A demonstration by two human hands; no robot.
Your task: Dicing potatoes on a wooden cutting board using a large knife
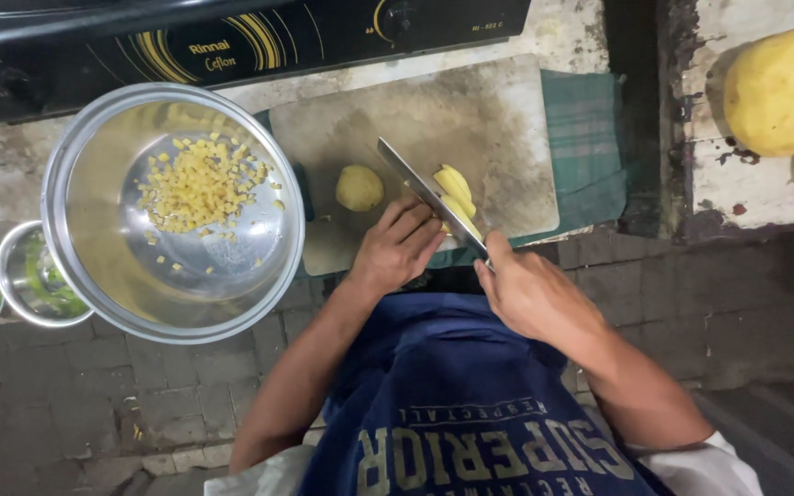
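Gripping the knife (429, 196) in a closed right hand (530, 294), blade slanting up-left across the potato slices (457, 195) on the board (470, 119), the left hand (399, 246) curled fingertips against them, nearer side.

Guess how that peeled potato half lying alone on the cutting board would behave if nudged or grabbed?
The potato half looks rounded on top, so it may rock or roll if pushed, unless it rests on a cut face, which I cannot tell. Its peeled, pale surface probably feels damp and slippery. It looks solid, likely stiff and fairly heavy for its size on the worn cutting board.
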